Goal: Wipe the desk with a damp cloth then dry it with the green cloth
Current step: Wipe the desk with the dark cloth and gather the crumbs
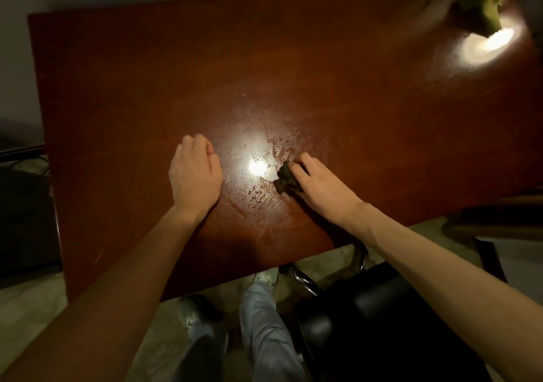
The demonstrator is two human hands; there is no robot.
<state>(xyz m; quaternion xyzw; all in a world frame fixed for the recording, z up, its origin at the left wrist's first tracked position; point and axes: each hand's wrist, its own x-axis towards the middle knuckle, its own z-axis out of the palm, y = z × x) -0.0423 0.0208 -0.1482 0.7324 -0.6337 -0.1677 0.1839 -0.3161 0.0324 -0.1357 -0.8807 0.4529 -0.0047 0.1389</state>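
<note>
The dark damp cloth [286, 180] sits bunched on the wet, streaked middle of the desk [117, 87], gripped by the fingers of my right hand [320, 184]. My left hand [195, 176] rests nearby on the desk, fingers curled, holding nothing. The green cloth [482, 5] lies at the far right corner, well apart from both hands.

Right hand [320, 181] grips a dark crumpled cloth [286, 180] pressed on the brown desk [132, 87], beside a wet, streaked patch with glare. Left hand [195, 173] rests on the desk, fingers curled under, holding nothing. Green cloth [484, 5] lies at the far right corner. Black chair [382, 323] lower right.
</note>
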